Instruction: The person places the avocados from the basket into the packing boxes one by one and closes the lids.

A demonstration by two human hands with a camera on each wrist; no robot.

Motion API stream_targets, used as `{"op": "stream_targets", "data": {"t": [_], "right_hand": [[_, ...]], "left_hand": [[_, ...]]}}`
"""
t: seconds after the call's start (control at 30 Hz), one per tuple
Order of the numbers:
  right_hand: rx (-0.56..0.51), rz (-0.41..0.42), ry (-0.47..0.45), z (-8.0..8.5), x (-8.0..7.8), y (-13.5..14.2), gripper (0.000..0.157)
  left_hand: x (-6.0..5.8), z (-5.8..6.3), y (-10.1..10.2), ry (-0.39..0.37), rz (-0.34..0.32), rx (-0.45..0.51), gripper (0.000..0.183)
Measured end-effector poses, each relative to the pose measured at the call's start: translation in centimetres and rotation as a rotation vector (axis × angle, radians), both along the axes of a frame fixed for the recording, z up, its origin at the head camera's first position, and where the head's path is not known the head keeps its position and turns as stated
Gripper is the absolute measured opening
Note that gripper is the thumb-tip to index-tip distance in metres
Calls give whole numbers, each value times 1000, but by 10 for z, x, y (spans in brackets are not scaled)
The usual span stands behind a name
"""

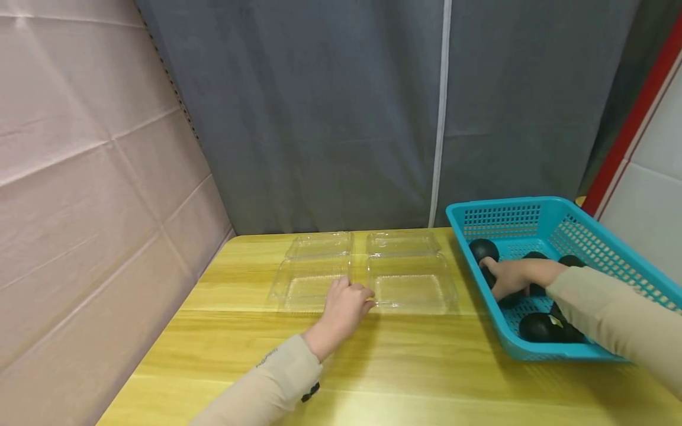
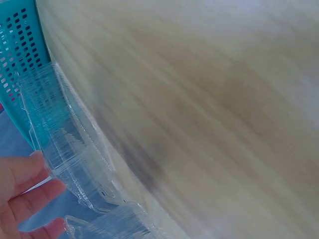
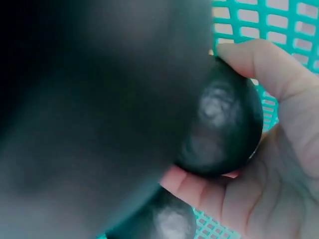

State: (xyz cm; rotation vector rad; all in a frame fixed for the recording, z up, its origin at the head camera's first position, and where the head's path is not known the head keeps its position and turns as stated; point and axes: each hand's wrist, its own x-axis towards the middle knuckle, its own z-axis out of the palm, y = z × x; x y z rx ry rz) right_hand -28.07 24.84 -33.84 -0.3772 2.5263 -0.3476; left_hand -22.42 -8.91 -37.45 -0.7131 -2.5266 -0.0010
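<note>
In the head view my left hand (image 1: 343, 305) is at the near left corner of the right clear plastic clamshell box (image 1: 412, 293). The left wrist view shows its fingers (image 2: 37, 199) spread, one fingertip right at the edge of a clear box (image 2: 75, 144). A second opened clamshell box (image 1: 311, 284) lies to the left, partly behind this hand. Reaching into the turquoise basket, my right hand (image 1: 508, 277) grips a dark, glossy avocado (image 3: 224, 119), thumb on one side and fingers curled under the other. Another avocado (image 3: 172, 219) lies just below those fingers.
The turquoise basket (image 1: 554, 352) stands on the right of the wooden table (image 1: 426, 378), with several more avocados inside, one (image 1: 538, 327) near its front wall. A grey curtain (image 1: 319, 118) hangs behind the table, and a pinkish sheet (image 1: 96, 207) covers the left side.
</note>
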Motion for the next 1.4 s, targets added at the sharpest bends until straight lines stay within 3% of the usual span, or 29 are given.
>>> {"op": "stream_targets", "data": {"t": [0.23, 0.37, 0.67, 0.9, 1.07, 1.23, 1.4], "right_hand": [[23, 29, -12, -1, 1, 0, 100], [4, 23, -27, 3, 1, 3, 94], [-135, -7, 2, 31, -4, 17, 82], [-112, 3, 61, 55, -11, 19, 82], [-102, 24, 94, 77, -15, 8, 82], [-116, 28, 115, 99, -13, -21, 83], [-110, 42, 152, 106, -11, -57, 80]], "left_hand": [[0, -1, 1, 40, -4, 6, 14], [1, -2, 1, 52, -23, 30, 15], [-3, -4, 0, -21, -53, 91, 17], [-6, -3, -2, -55, -73, 103, 16], [-7, -2, -4, -70, -77, 99, 15], [-7, -3, -6, -64, -89, 111, 14], [-6, -5, -9, -42, -97, 119, 14]]}}
